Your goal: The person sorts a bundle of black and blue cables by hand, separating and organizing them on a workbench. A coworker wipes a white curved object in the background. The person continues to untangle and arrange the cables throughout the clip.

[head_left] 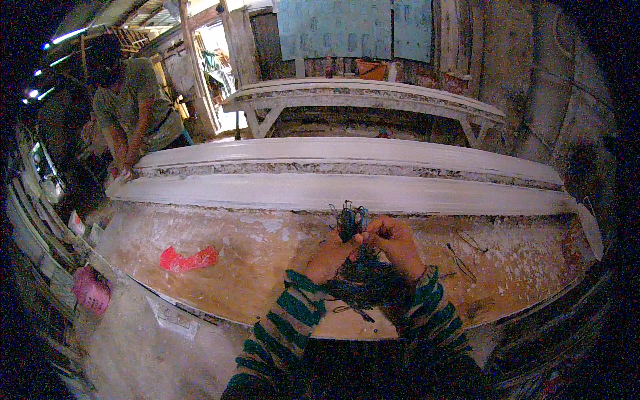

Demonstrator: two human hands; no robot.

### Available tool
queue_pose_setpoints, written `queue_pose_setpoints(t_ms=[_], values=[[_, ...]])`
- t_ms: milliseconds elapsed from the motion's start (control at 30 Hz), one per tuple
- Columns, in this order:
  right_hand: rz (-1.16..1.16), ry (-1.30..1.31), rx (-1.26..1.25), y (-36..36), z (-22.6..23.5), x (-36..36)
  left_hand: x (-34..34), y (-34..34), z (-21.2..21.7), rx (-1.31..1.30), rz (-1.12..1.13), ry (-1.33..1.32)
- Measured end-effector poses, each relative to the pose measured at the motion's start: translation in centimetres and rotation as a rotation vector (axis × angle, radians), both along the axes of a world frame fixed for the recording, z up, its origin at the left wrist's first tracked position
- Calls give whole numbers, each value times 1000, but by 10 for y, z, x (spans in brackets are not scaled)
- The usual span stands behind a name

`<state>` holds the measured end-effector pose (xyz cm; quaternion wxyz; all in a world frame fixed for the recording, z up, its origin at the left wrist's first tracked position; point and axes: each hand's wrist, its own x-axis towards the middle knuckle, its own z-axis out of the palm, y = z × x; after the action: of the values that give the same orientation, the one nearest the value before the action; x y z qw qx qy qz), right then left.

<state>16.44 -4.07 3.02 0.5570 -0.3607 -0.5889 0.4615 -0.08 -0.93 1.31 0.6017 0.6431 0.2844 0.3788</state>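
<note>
Both hands met over the near edge of the workbench (pixel 267 257). My left hand (pixel 331 257) and right hand (pixel 398 243) were each pinched narrow on a bundle of dark fibre (pixel 352 223), which stood up in a tuft between the fingertips and hung down in a looser mass between the wrists.

I judged the bundle light, soft and limp, with no stiffness of its own. The strands looked tangled and likely to shed or snag. The best hold seemed to be the tight waist just under the tuft, where the 2 hands already gripped; the loose lower mass would pull apart.

On the bench:
- a long white moulding (pixel 347 190) ran across just beyond the hands, apart from them; it looked like plaster, so probably brittle
- a crumpled red bag (pixel 190 259) lay well to the left
- stray strands (pixel 461 261) lay near the right hand
- the surface was crusted with white spatter

A second bench (pixel 373 97) stood behind. Another person (pixel 127 107) bent over the moulding's far left end, well apart. A pink bag (pixel 91 291) sat low at left.
</note>
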Motion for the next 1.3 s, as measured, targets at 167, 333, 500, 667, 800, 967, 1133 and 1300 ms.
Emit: queue_pose_setpoints(t_ms=[167,333,500,667,800,967,1133,1300], values=[[40,79,-21,-5,7,-5,-2,1,0,-18,-47,120],[8,16,-7,-4,5,-1,1,3,-4,17,-17,42],[-230,-154,43,15,-17,3,-4,10,-6,-168,-30,-303],[-217,-444,195,17,-35,-4,-11,17,-7,-266,-46,-516],[-82,-662,359,11,-28,-12,-10,17,-8,-284,-22,-596],[-98,-855,230,-1,-13,-16,-12,20,-6,-282,80,-588],[-127,-835,127,-2,-10,-15,-13,23,-3,-283,36,-673],[-283,-599,204,2,-12,-9,-14,22,-3,-328,22,-786]])
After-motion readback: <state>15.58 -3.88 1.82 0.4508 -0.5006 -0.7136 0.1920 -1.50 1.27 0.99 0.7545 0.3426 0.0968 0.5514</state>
